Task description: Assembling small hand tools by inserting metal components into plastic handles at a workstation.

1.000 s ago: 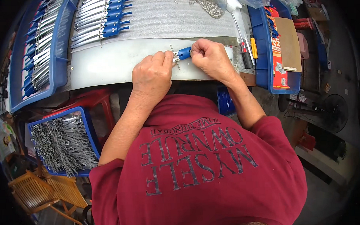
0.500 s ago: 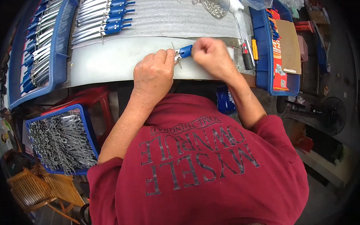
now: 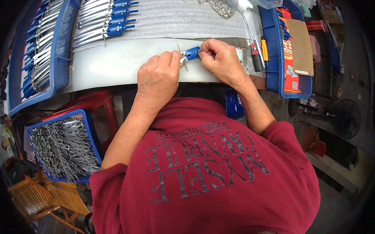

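Note:
Over the white work surface [image 3: 111, 64] I hold a slim tool with silver metal arms, a blue plastic end [image 3: 192, 53] and a thin metal crossbar through it; its exact kind does not show. My left hand [image 3: 158, 74] is closed round the silver part and hides most of it. At the blue end, the fingertips of my right hand [image 3: 222, 60] are pinched together; whether a small piece is between them is hidden. Similar blue-and-silver tools [image 3: 117, 28] lie in a row at the upper left.
A blue bin [image 3: 62, 55] of similar tools stands left, with a blue crate [image 3: 91, 141] of grey metal parts below. On the right are a yellow-handled screwdriver [image 3: 265, 51], a red-and-black one [image 3: 256, 54] and another blue bin [image 3: 272, 68]. A plastic bag of small metal pieces [image 3: 222, 7] lies at the back.
My right hand, blurred earlier, now shows sharply with its fingertips at the blue end. The left hand and the tool have shifted only slightly.

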